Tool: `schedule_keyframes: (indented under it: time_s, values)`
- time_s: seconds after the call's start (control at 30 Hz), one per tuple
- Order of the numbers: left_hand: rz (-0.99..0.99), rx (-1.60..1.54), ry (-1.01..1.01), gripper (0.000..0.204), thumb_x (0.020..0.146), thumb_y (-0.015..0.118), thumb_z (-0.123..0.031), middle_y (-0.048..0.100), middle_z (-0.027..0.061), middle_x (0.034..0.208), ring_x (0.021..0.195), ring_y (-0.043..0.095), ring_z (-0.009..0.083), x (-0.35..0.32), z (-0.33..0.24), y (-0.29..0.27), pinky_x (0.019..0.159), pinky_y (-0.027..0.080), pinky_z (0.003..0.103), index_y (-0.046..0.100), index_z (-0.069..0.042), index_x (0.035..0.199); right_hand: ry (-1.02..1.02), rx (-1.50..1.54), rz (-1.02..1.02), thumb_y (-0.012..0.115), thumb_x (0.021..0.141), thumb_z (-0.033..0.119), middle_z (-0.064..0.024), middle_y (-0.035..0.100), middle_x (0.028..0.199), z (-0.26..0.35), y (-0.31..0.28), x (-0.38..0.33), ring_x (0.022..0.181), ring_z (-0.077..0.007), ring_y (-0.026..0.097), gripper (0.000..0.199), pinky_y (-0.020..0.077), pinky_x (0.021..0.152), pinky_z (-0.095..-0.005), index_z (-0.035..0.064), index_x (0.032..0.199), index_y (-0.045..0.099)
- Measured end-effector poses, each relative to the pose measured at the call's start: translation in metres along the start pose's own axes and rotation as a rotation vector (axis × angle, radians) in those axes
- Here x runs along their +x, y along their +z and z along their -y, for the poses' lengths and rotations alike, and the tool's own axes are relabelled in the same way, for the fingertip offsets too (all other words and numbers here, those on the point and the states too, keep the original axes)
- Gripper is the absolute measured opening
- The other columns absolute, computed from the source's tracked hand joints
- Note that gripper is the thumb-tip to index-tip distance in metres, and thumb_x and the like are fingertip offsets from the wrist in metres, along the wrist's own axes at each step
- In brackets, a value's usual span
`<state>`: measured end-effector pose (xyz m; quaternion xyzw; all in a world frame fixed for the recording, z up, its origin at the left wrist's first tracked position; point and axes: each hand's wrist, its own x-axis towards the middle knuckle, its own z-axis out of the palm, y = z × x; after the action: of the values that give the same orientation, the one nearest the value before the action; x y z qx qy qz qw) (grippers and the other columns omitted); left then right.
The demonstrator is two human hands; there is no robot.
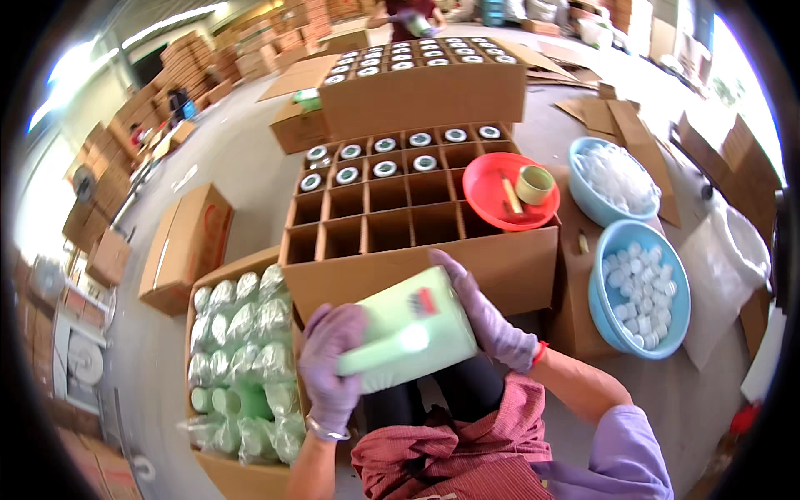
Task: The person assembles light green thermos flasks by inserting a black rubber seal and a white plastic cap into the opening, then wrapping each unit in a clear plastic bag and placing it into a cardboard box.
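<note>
Together both hands' fingers (479, 304) clasp — tightly — green bottle (408, 329).

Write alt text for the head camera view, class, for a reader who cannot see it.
Two gloved hands, left hand and right hand, hold a pale green bottle over the person's lap. Ahead stands a divided cardboard box, partly filled with capped bottles, a red bowl on its corner. Two blue bowls of white caps sit right; a box of wrapped bottles sits left.
</note>
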<state>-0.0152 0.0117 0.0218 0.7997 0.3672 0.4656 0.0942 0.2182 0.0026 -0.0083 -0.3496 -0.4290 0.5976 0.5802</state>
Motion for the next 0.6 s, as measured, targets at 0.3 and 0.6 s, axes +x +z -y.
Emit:
schedule_keyframes:
  time_s: [0.3, 0.6]
  values:
    - [-0.043, -0.095, -0.223, 0.028, 0.094, 0.055, -0.016, 0.071, 0.0180, 0.104, 0.100, 0.067, 0.0305, -0.004, 0.002, 0.001, 0.098, 0.047, 0.044, 0.068, 0.008, 0.102, -0.445, -0.415, 0.231, 0.055, 0.097, 0.033, -0.0190, 0.030, 0.154, 0.002, -0.007, -0.004, 0.145, -0.0336, 0.028, 0.061, 0.0241, 0.118, -0.0422, 0.0060, 0.149, 0.038]
    - [-0.113, -0.242, -0.970, 0.044, 0.100, 0.057, -0.029, 0.061, 0.0196, 0.119, 0.108, 0.061, 0.0251, -0.068, 0.059, -0.018, 0.093, 0.049, 0.037, 0.060, 0.012, 0.119, -0.225, -1.843, -0.342, 0.064, 0.086, 0.020, -0.0116, 0.064, 0.088, 0.042, -0.220, 0.088, 0.089, -0.0328, 0.065, 0.013, 0.0541, 0.079, -0.0423, 0.0082, 0.084, 0.069]
